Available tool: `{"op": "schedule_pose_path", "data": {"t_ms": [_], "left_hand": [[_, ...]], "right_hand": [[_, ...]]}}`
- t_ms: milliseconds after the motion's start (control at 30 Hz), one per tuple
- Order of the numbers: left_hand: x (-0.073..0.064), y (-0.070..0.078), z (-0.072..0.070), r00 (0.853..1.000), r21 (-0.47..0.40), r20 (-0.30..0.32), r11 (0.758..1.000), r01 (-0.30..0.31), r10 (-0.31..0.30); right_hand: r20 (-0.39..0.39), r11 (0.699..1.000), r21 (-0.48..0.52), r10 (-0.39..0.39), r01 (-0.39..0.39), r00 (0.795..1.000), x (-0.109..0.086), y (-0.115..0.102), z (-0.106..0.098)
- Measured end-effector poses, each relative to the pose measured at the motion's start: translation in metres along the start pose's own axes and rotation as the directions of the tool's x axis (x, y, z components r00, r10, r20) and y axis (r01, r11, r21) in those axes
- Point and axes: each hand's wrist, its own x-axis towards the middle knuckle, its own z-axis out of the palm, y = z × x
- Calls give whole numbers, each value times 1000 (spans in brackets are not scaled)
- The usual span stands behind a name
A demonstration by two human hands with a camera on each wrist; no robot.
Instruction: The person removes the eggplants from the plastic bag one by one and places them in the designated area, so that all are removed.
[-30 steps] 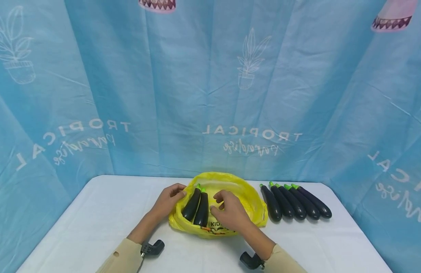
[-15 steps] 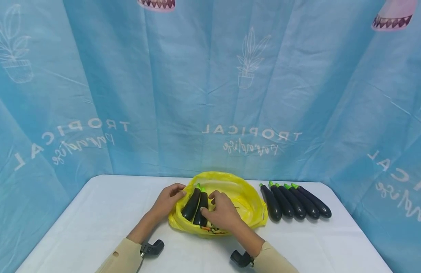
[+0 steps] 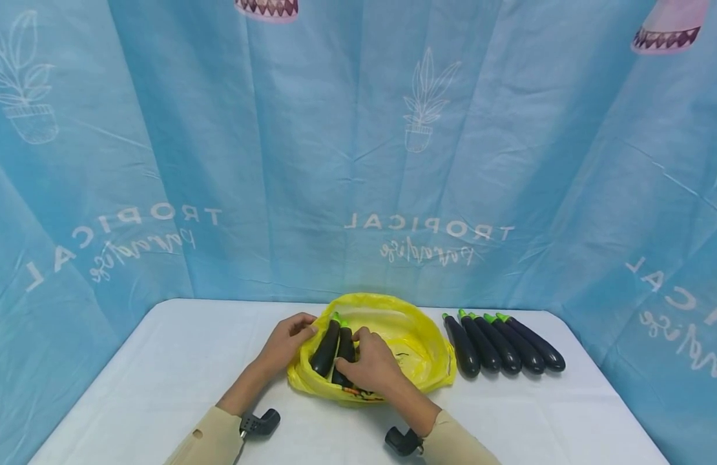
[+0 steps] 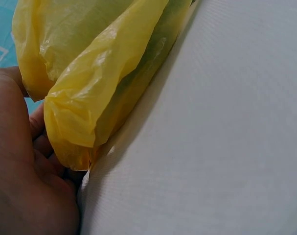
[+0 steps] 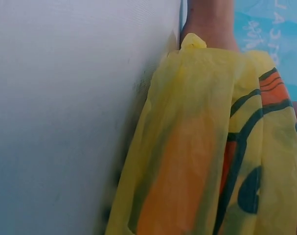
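A yellow plastic bag (image 3: 428, 361) lies with its mouth spread wide in the head view. Inside, at its left side, are two dark eggplants with green stems: a left eggplant (image 3: 325, 349) and a right eggplant (image 3: 345, 347). My left hand (image 3: 287, 340) pinches the bag's left rim between thumb and fingers; the left wrist view shows the folded plastic (image 4: 84, 112) at this hand. My right hand (image 3: 371, 363) reaches into the bag and grips the right eggplant, thumb across its lower part and fingers along its right side. Printed plastic (image 5: 197, 147) hides most of this hand in the right wrist view.
Several more eggplants (image 3: 500, 345) lie side by side on the white-covered table (image 3: 132, 387), right of the bag. A blue printed curtain (image 3: 358, 161) hangs behind the table and along both sides.
My right hand has moved left inside the bag, from beside the right eggplant onto it. The left hand has stayed at the rim.
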Motion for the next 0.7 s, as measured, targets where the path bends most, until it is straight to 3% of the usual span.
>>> {"op": "schedule_pose_path", "data": {"t_ms": [700], "left_hand": [[0,2,0,1000,-7,-3,1000,10,-10]], "right_hand": [[54,991,88,96,-100,994,2,5,-2]]}}
